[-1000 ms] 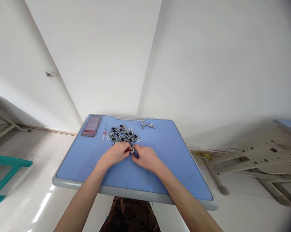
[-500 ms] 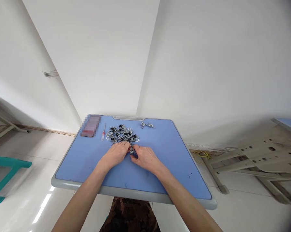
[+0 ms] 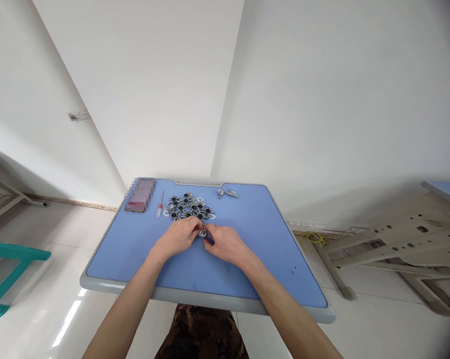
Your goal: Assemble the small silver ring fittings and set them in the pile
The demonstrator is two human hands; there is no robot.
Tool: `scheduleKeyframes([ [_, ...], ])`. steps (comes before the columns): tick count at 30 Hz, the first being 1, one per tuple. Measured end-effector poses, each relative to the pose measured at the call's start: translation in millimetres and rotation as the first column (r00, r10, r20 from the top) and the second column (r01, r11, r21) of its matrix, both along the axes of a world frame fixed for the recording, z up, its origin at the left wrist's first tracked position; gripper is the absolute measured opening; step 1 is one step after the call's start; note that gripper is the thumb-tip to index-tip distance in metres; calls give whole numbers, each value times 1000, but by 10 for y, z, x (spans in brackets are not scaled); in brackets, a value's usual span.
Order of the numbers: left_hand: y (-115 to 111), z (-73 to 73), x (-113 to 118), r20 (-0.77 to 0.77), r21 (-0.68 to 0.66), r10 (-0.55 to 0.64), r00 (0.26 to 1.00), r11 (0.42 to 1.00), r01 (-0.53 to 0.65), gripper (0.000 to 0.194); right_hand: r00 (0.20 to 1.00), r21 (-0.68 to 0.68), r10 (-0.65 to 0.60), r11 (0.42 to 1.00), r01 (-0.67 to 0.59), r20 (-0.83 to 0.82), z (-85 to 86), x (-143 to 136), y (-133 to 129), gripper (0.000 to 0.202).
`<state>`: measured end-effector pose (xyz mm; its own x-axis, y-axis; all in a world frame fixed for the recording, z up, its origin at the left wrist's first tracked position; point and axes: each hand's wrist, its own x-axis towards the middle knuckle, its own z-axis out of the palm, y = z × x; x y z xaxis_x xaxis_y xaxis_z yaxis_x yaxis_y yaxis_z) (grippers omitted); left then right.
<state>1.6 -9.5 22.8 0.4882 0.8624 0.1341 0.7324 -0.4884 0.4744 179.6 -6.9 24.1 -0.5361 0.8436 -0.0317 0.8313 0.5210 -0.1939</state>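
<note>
A small metal part (image 3: 203, 232) is between my two hands, just in front of a pile of metal parts with black round pieces (image 3: 187, 205) on the blue desk. My left hand (image 3: 178, 235) is closed, its fingertips pinching the part from the left. From the right, my right hand (image 3: 225, 242) grips the same part with thumb and fingers. Its fine details are too small to tell. Two more metal pieces (image 3: 228, 193) lie apart at the back of the desk.
A screwdriver (image 3: 159, 205) with a clear and red handle lies left of the pile, beside a blurred phone-like object (image 3: 140, 195). The desk's grey rim (image 3: 228, 302) runs nearest me. A green stool (image 3: 13, 252) stands left; another desk frame (image 3: 393, 249) stands right.
The part between my hands has turned slightly and shows a flatter face. My left fingers have shifted a little; the pile and the screwdriver have stayed in place.
</note>
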Motion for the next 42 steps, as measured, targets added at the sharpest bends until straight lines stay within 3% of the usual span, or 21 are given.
scheduleKeyframes([
  [5,-5,12,-15,-34,26,50,998,998,-49,13,990,-40,14,999,-20,-142,21,76,19,22],
  [9,-25,22,7,-63,46,48,997,998,-45,15,935,-152,-42,988,-13,-351,81,178,42,30],
  [13,-46,53,27,-35,97,9,999,995,-6,32,792,-270,-198,962,44,-578,125,284,103,23],
  [16,-49,67,35,-39,128,-43,998,991,47,39,719,-359,-252,933,4,-648,136,300,137,24],
  [20,-31,39,52,-49,132,-72,996,988,77,34,559,-387,-261,915,-117,-787,137,265,138,27],
  [27,17,-45,63,-6,159,-78,997,984,78,21,342,-460,-386,872,-169,-857,119,221,139,22],
  [32,52,-91,54,8,160,-93,996,983,90,18,327,-330,-285,939,-92,-901,120,174,122,20],
  [37,59,-99,51,12,146,-102,995,984,99,20,334,-260,-228,964,-54,-915,14,112,100,18],
  [42,57,-87,55,6,149,-107,994,983,105,18,402,-119,-89,992,-50,-911,-59,70,71,15],
])
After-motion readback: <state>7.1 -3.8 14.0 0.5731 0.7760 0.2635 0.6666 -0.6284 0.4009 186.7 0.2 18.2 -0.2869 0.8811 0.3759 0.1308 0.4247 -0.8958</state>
